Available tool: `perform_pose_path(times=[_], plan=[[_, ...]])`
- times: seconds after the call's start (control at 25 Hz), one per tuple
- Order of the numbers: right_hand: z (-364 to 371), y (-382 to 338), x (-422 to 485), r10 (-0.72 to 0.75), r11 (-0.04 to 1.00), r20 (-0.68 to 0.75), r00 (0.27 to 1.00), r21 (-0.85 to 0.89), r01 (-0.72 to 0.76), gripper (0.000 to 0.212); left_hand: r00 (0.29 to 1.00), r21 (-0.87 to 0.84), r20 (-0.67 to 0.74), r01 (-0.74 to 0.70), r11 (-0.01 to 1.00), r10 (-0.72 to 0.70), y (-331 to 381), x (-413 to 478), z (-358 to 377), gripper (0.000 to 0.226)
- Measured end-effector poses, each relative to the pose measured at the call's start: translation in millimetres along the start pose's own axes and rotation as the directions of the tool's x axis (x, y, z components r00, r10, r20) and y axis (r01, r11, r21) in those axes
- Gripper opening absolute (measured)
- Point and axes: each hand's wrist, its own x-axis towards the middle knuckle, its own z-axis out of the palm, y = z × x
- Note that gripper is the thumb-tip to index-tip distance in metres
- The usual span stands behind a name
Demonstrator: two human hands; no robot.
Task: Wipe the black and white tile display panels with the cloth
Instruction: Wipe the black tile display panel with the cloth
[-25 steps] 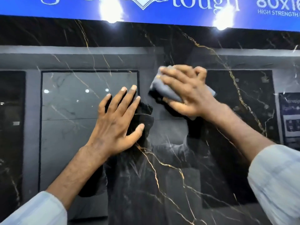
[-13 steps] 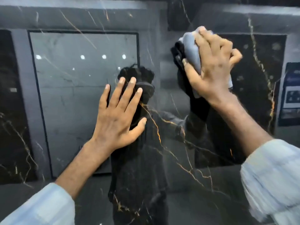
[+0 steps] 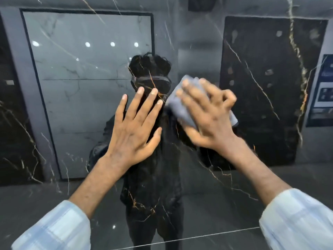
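Observation:
A glossy black tile panel (image 3: 207, 195) with gold veins fills the view right in front of me. My left hand (image 3: 134, 129) lies flat on it with fingers spread and straight. Just to the right, my right hand (image 3: 209, 118) holds a folded grey cloth (image 3: 177, 109) against the panel; its fingers are blurred with motion and partly curled over the cloth. The cloth shows past the fingertips and at the hand's right side.
The shiny surface mirrors a person, a pale grey marble panel (image 3: 81, 87) on the left, a dark gold-veined panel (image 3: 266, 87) on the right and a blue poster (image 3: 324, 91) at the far right. A thin joint line (image 3: 198, 237) crosses the panel low down.
My right hand has dragged the cloth down and left, from high on the panel to beside my left hand. My view has tilted down; the blue banner has left the frame. The left hand stays flat.

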Motion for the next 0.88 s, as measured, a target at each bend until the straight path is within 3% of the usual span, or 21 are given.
perform_pose_path(times=[0.04, 0.08, 0.12, 0.16, 0.24, 0.28, 0.32, 0.36, 0.4, 0.44, 0.48, 0.52, 0.56, 0.6, 0.64, 0.68, 0.76, 0.8, 0.84, 0.88], plan=[[-2.6, 3.6, -12.6, -0.155, 0.988, 0.031, 0.987, 0.006, 0.155, 0.062, 1.0, -0.014, 0.03, -0.002, 1.0, 0.002, 5.0, -13.7, 0.1, 0.072], [-6.6, 15.3, -16.2, -0.209, 0.978, 0.042, 0.977, 0.009, 0.209, 0.06, 0.998, -0.018, 0.055, -0.003, 1.0, 0.004, 8.8, -26.0, 0.3, 0.076], [-9.3, 27.0, -15.3, -0.139, 0.99, 0.025, 0.99, 0.003, 0.139, 0.058, 0.997, -0.019, 0.074, -0.004, 1.0, 0.005, 11.8, -36.2, 0.4, 0.078], [-10.9, 35.0, -12.8, 0.05, 0.999, -0.007, 0.999, -0.006, -0.05, 0.057, 0.996, -0.02, 0.088, -0.003, 1.0, 0.005, 13.8, -44.0, 0.4, 0.078], [-12.6, 26.3, -17.0, 0.437, 0.899, -0.071, 0.897, -0.013, -0.439, 0.058, 0.993, -0.032, 0.117, 0.01, 0.999, -0.006, 16.8, -55.4, 0.6, 0.079], [-9.8, 10.7, -27.7, 0.476, 0.878, -0.081, 0.876, -0.012, -0.478, 0.061, 0.991, -0.036, 0.132, 0.021, 0.999, -0.016, 19.3, -60.4, 0.5, 0.079], [-5.2, -6.8, -44.0, 0.385, 0.923, -0.06, 0.921, -0.009, -0.386, 0.063, 0.989, -0.036, 0.147, 0.028, 0.999, -0.023, 22.3, -65.2, 0.5, 0.08], [-2.3, -20.5, -62.6, 0.173, 0.985, -0.009, 0.985, 0.008, -0.173, 0.064, 0.987, -0.034, 0.162, 0.029, 0.999, -0.024, 24.8, -69.8, 0.6, 0.081], [-3.0, -25.1, -77.9, -0.05, 0.998, 0.054, 0.997, 0.034, 0.048, 0.062, 0.985, -0.035, 0.173, 0.025, 0.999, -0.018, 26.0, -73.6, 0.5, 0.081], [-5.4, -16.7, -83.9, -0.179, 0.983, 0.079, 0.981, 0.061, 0.174, 0.06, 0.984, -0.036, 0.18, 0.017, 0.999, -0.011, 26.0, -75.8, 0.5, 0.081], [-7.6, -2.3, -83.6, -0.177, 0.983, 0.077, 0.981, 0.071, 0.172, 0.058, 0.983, -0.034, 0.184, 0.012, 0.999, -0.006, 25.3, -76.4, 0.5, 0.08], [-9.5, 8.5, -80.3, -0.042, 0.997, 0.056, 0.998, 0.067, 0.038, 0.057, 0.982, -0.031, 0.187, 0.014, 0.999, -0.008, 25.0, -76.0, 0.3, 0.08], [-10.5, 14.3, -76.8, 0.183, 0.981, 0.022, 0.983, 0.062, -0.184, 0.057, 0.981, -0.032, 0.191, 0.024, 0.999, -0.017, 25.6, -75.6, 0.1, 0.079], [-12.6, 10.3, -76.2, 0.392, 0.918, -0.014, 0.92, 0.07, -0.39, 0.057, 0.98, -0.04, 0.195, 0.039, 0.998, -0.03, 27.5, -76.3, -0.2, 0.078], [-12.6, -3.4, -81.4, 0.494, 0.868, -0.043, 0.868, 0.079, -0.49, 0.058, 0.978, -0.053, 0.202, 0.055, 0.997, -0.043, 31.1, -78.9, -0.5, 0.077], [-9.7, -23.1, -92.9, 0.481, 0.875, -0.036, 0.876, 0.082, -0.477, 0.06, 0.976, -0.067, 0.213, 0.066, 0.996, -0.051, 36.0, -84.7, -0.8, 0.077], [-6.4, -58.6, -127.4, 0.16, 0.979, 0.085, 0.983, 0.116, -0.17, 0.063, 0.966, -0.08, 0.255, 0.064, 0.995, -0.041, 46.9, -105.1, 0.4, 0.08], [-7.3, -61.3, -141.2, 0.007, 0.988, 0.146, 0.989, 0.15, -0.03, 0.063, 0.96, -0.079, 0.279, 0.056, 0.995, -0.032, 51.6, -118.0, 1.5, 0.083], [-8.1, -51.2, -146.3, -0.042, 0.982, 0.159, 0.986, 0.187, 0.012, 0.062, 0.954, -0.071, 0.297, 0.047, 0.996, -0.024, 54.7, -130.1, 2.9, 0.085], [-8.4, -36.1, -146.1, 0.032, 0.974, 0.141, 0.99, 0.219, -0.063, 0.062, 0.951, -0.059, 0.31, 0.041, 0.997, -0.021, 56.3, -140.2, 4.2, 0.087]])
